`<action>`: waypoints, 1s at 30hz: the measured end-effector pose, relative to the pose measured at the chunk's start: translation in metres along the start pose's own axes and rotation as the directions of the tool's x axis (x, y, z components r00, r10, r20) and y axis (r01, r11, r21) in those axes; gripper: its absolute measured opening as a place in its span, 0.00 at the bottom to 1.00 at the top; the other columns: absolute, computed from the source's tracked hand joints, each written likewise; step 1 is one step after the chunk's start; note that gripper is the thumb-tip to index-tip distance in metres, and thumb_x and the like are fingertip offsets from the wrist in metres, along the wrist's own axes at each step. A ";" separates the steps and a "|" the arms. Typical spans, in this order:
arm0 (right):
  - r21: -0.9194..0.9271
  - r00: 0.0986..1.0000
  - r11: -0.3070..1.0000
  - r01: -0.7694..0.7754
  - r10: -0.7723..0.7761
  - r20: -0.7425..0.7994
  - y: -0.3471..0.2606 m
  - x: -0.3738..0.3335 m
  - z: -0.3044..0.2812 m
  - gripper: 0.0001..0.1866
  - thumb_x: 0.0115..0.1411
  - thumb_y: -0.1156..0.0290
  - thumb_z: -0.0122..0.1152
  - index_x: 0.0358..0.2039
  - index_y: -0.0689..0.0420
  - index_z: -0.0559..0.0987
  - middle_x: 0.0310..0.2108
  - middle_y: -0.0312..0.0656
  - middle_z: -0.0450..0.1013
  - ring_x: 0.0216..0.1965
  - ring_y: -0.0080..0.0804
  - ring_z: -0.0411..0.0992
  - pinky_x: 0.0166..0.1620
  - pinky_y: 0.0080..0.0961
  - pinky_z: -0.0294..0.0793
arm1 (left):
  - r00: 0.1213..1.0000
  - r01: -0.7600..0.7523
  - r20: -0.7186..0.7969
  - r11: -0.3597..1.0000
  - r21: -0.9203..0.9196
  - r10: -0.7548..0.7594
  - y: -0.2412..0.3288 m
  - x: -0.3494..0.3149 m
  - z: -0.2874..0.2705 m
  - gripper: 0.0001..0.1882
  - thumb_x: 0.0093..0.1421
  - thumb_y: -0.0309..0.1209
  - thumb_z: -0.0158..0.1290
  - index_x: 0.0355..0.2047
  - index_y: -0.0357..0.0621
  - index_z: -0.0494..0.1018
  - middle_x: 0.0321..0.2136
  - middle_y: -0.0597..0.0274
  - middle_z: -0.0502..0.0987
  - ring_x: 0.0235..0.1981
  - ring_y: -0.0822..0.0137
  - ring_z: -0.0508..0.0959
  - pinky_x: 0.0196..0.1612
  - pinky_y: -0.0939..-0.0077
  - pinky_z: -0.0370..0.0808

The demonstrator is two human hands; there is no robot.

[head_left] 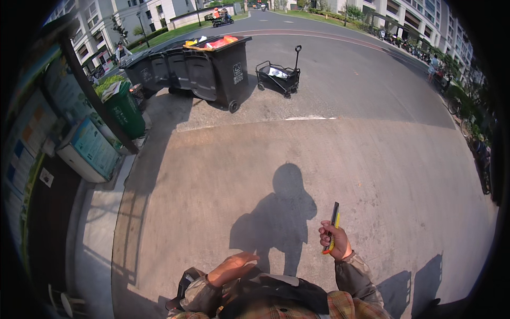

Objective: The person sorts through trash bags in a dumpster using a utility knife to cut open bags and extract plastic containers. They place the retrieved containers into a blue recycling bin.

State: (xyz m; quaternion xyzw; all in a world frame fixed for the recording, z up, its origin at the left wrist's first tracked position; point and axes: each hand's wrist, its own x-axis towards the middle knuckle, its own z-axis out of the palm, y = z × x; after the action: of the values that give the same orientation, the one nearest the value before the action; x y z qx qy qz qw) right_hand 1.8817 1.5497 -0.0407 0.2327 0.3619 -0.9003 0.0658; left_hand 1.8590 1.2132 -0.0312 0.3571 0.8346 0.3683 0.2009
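My right hand (336, 242) is raised and closed round the handle of a yellow and black utility knife (334, 222). The knife points upward and away from me, its dark tip well above my fingers. In front of my body, my left hand (232, 268) lies with its fingers stretched out toward the right, and I see nothing in it. Beside the left sleeve is a black object (187, 280), mostly hidden, whose kind I cannot make out.
Several large black wheeled bins (223, 74) stand ahead on the left, one filled with red and yellow material. Right of them is a black folding wagon (279, 77). A green bin (127, 114) and a white cabinet (90, 149) line the left. Parked bikes (465, 125) edge the right.
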 end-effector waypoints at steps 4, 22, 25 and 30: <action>-0.381 0.967 0.918 -0.112 0.190 0.171 0.032 0.112 0.084 0.11 0.53 0.75 0.54 0.37 0.56 0.66 0.23 0.39 0.67 0.14 0.20 0.59 0.16 0.17 0.58 | 0.981 0.083 -0.178 0.995 0.051 -0.073 -0.062 0.006 -0.055 0.15 0.53 0.25 0.50 0.43 0.43 0.70 0.39 0.52 0.73 0.40 0.53 0.73 0.42 0.70 0.71; -0.290 0.483 0.629 -0.722 0.157 -0.861 0.140 0.441 -0.054 0.05 0.50 0.76 0.54 0.28 0.61 0.69 0.17 0.46 0.69 0.13 0.32 0.66 0.13 0.28 0.64 | 0.867 0.332 -0.399 0.943 0.015 -0.299 -0.309 0.106 -0.281 0.14 0.53 0.27 0.49 0.42 0.43 0.70 0.37 0.53 0.73 0.36 0.53 0.73 0.39 0.68 0.71; -0.364 0.548 0.602 -0.710 0.148 -0.823 0.144 0.517 -0.013 0.05 0.50 0.75 0.54 0.28 0.61 0.69 0.16 0.47 0.69 0.13 0.33 0.67 0.13 0.29 0.65 | 0.867 0.300 -0.425 0.954 0.026 -0.261 -0.345 0.149 -0.334 0.14 0.54 0.27 0.49 0.42 0.43 0.71 0.37 0.53 0.73 0.36 0.53 0.73 0.40 0.68 0.71; -0.620 0.833 0.588 -0.520 0.188 -0.520 0.158 0.689 0.140 0.07 0.51 0.74 0.52 0.30 0.60 0.67 0.15 0.47 0.68 0.11 0.32 0.65 0.12 0.29 0.64 | 0.889 0.280 -0.381 0.960 0.016 -0.253 -0.384 0.208 -0.433 0.15 0.51 0.26 0.50 0.41 0.41 0.71 0.35 0.51 0.73 0.38 0.52 0.73 0.41 0.66 0.71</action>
State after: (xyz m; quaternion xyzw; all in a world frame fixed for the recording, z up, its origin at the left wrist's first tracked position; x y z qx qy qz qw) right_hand 1.2665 1.3732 -0.3718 0.4332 0.6448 -0.5730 0.2613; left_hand 1.2893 0.9819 -0.0571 0.1691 0.9109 0.3691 0.0733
